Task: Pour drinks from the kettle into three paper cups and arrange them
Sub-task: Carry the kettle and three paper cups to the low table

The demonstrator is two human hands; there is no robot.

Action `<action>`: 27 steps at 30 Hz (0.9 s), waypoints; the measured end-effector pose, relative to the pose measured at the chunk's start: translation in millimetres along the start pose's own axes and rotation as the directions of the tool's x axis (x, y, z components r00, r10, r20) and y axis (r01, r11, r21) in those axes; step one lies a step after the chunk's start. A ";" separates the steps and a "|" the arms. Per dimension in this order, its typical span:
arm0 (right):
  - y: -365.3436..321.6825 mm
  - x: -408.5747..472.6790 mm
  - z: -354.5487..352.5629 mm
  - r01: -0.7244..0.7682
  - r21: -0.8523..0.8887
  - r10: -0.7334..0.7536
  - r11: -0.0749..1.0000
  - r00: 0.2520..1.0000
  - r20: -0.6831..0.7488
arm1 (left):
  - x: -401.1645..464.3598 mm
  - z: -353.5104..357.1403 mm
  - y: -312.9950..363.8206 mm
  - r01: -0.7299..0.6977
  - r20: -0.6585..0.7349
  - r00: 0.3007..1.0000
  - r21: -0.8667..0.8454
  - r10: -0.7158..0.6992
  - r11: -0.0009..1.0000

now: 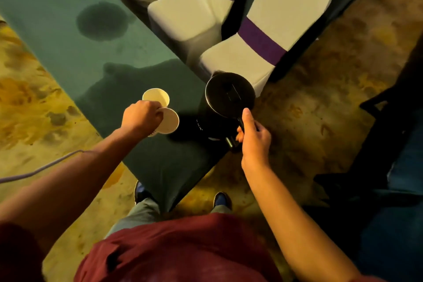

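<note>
A black kettle (229, 98) stands upright near the right edge of the green-covered table (68, 36), lid closed. My right hand (253, 137) is wrapped around its handle, thumb up along the top. Left of the kettle are two white paper cups: one (156, 96) sits farther back, the other (169, 121) nearer me. My left hand (140, 114) pinches their rims where they meet. Whether a third cup lies under that hand I cannot tell.
Dark wet-looking stains (101, 22) mark the cloth farther back on the table. White chairs with purple bands (263, 36) stand close behind the kettle. Patterned carpet surrounds the table. A dark chair (377, 167) is at my right, a pale cable (41, 168) at my left.
</note>
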State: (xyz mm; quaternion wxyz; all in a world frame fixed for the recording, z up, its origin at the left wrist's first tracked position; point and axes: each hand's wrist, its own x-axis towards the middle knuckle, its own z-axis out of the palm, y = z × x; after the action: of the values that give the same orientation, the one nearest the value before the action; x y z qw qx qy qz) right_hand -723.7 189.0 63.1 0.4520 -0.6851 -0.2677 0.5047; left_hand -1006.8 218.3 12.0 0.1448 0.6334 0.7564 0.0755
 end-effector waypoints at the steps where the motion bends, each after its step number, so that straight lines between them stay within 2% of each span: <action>1: 4.9 -6.1 15.1 -0.009 0.010 0.009 1.000 0.999 -0.033 | 5.5 -1.2 -10.2 -0.029 0.020 0.999 0.014 0.029 0.999; 3: 17.7 -21.2 55.3 -0.041 0.013 0.042 0.999 0.991 -0.129 | 19.8 -8.3 -41.1 -0.083 0.100 0.992 0.046 0.078 0.995; 11: 56.2 -63.3 108.1 -0.036 -0.023 0.024 0.999 0.923 -0.385 | 44.0 -12.9 -85.6 -0.238 0.188 0.956 0.045 0.225 0.970; 17: 66.8 -65.1 96.8 -0.042 -0.080 0.009 0.996 0.928 -0.372 | 40.2 -5.3 -94.8 -0.302 0.208 0.934 0.029 0.290 0.953; 20: 59.4 -68.9 95.2 -0.047 -0.301 -0.059 0.952 0.941 -0.334 | 40.4 -9.5 -98.9 -0.292 0.186 0.941 0.028 0.283 0.956; 21: 53.7 -73.2 93.7 0.014 -0.406 -0.171 0.914 0.920 -0.352 | 40.3 -12.7 -99.9 -0.298 0.180 0.940 0.029 0.289 0.954; 22: 43.9 -78.9 93.7 0.138 -0.493 -0.346 0.859 0.867 -0.359 | 40.3 -16.0 -100.3 -0.308 0.178 0.938 0.029 0.298 0.951; 23: 32.8 -85.0 97.6 0.307 -0.562 -0.543 0.768 0.777 -0.318 | 41.4 -17.9 -101.1 -0.313 0.170 0.937 0.029 0.304 0.949; 24: 23.4 -89.5 105.6 0.467 -0.595 -0.696 0.654 0.680 -0.231 | 43.6 -20.1 -101.8 -0.314 0.160 0.938 0.028 0.306 0.949; 25: 16.7 -93.5 118.2 0.588 -0.584 -0.776 0.559 0.619 -0.120 | 46.1 -21.6 -102.8 -0.317 0.152 0.939 0.027 0.310 0.948; 26: 13.2 -97.1 134.2 0.643 -0.569 -0.788 0.512 0.616 -0.013 | 47.5 -22.7 -104.5 -0.318 0.150 0.939 0.025 0.311 0.948; 27: 12.1 -98.0 153.3 0.627 -0.589 -0.739 0.509 0.670 0.074 | 49.8 -23.2 -106.0 -0.317 0.147 0.939 0.023 0.311 0.948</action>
State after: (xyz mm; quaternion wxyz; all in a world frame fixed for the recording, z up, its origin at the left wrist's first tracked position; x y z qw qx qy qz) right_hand -901.9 156.5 83.9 0.4104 -0.6680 -0.6104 0.1131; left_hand -1121.2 249.0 -3.7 0.1692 0.7529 0.6350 0.0351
